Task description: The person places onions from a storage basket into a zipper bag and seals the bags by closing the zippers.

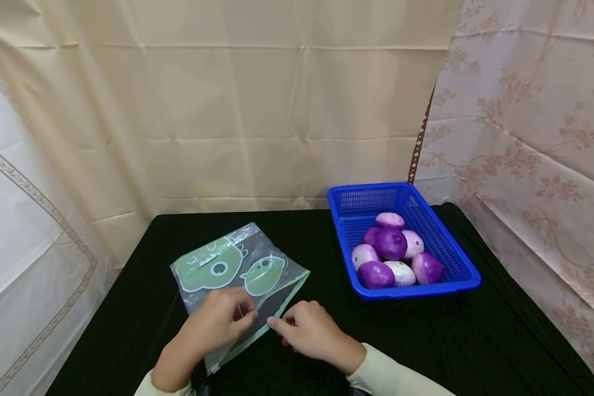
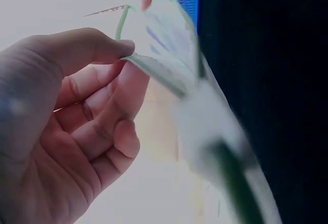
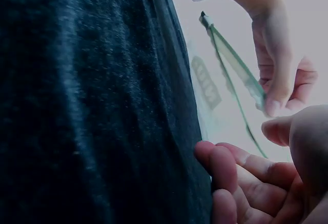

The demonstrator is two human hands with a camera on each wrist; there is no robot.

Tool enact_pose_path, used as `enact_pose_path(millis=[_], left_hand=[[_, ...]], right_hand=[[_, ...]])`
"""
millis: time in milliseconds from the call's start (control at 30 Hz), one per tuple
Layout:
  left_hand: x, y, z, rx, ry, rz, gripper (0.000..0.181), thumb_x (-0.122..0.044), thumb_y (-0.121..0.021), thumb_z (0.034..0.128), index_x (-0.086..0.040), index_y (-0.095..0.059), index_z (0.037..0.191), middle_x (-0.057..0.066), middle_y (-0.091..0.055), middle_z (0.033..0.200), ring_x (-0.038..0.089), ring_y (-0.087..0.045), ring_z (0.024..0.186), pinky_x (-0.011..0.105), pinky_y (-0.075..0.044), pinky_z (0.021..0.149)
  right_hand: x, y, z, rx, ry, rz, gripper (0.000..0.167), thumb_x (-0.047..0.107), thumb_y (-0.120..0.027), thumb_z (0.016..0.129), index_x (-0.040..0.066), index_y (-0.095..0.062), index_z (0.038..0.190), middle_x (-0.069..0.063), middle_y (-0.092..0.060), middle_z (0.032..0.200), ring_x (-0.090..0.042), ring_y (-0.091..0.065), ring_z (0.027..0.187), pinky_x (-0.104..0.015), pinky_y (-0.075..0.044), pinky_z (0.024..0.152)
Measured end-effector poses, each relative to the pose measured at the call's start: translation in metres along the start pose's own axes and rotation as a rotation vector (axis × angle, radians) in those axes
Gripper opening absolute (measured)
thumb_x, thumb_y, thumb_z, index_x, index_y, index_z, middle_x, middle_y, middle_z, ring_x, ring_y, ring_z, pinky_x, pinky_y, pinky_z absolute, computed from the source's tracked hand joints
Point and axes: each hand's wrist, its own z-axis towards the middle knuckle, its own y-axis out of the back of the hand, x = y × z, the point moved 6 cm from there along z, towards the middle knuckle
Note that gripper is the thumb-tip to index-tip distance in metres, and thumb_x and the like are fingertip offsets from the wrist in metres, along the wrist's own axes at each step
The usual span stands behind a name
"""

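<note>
A clear plastic zip bag (image 1: 262,247) with green cartoon prints and a pale green edge lies slanted on the black cloth, its mouth parted. At that mouth, my left hand (image 1: 223,316) pinches one edge between thumb and index finger, as the left wrist view (image 2: 77,111) shows. My right hand (image 1: 317,335) is beside the bag's right edge, its thumb close to the green strip (image 1: 299,280). In the right wrist view, that hand's thumb and fingers (image 3: 251,172) stand apart with nothing gripped between them. Whether the thumb touches the edge is unclear.
A blue plastic basket (image 1: 462,275) stands on the right of the black-covered table (image 1: 401,341), holding several purple and pale round onions (image 1: 390,243). Beige curtain (image 1: 257,110) hangs behind the table, floral curtain (image 1: 539,165) at the right, white curtain (image 1: 25,247) at the left.
</note>
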Motion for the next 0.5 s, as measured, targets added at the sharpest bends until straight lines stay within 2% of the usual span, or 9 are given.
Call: enact_pose_path(millis=[200,333,500], left_hand=[[-0.011,0.011,0.006,-0.071,0.0,0.016,0.007,-0.016,-0.078,0.0895,-0.021,-0.073,0.088,-0.014,-0.064,0.082,-0.005,-0.059,0.071,0.018,-0.053,0.063],[-0.02,0.02,0.012,-0.139,-0.006,0.069,0.01,-0.016,-0.08,0.0877,-0.023,-0.072,0.086,-0.013,-0.066,0.081,-0.006,-0.059,0.068,0.016,-0.052,0.061],[-0.034,0.036,0.021,-0.226,-0.045,0.144,0.013,-0.016,-0.082,0.0856,-0.023,-0.071,0.083,-0.011,-0.066,0.079,-0.006,-0.057,0.065,0.015,-0.051,0.059]], right_hand=[[0.001,0.006,0.006,-0.087,0.004,0.007,0.041,0.054,-0.059,0.101,0.025,-0.073,0.075,0.011,-0.069,0.065,-0.011,-0.063,0.049,-0.026,-0.05,0.046],[0.003,0.012,0.008,-0.142,0.013,-0.018,0.038,0.047,-0.061,0.102,0.026,-0.072,0.072,0.013,-0.066,0.059,-0.011,-0.061,0.047,-0.024,-0.047,0.044],[0.003,0.016,0.01,-0.154,0.011,0.024,0.038,0.039,-0.063,0.102,0.024,-0.071,0.069,0.011,-0.064,0.055,-0.011,-0.058,0.045,-0.021,-0.042,0.042]])
